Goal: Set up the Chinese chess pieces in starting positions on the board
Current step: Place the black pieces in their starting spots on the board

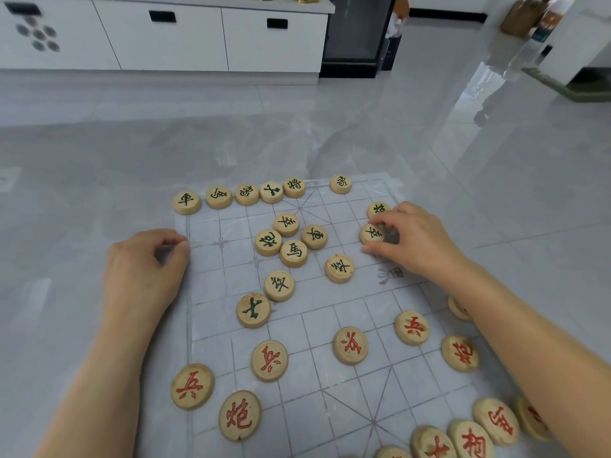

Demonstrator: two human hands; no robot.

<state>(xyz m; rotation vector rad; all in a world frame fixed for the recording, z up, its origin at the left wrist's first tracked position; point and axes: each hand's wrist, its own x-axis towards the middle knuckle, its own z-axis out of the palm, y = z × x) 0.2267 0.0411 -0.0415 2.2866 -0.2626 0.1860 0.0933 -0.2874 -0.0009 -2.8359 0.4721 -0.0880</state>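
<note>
A round pale wooden chess piece with a green character sat near the far right edge of the thin translucent gridded chess board, pinched between the thumb and fingers of the right hand. Five green-marked discs lined the far edge, with others clustered mid-board. Red-marked wooden discs lay scattered on the near half. The left hand, fingers curled together, pressed the board's left edge. The board lay on a glossy grey tiled floor, white cabinets behind.
</note>
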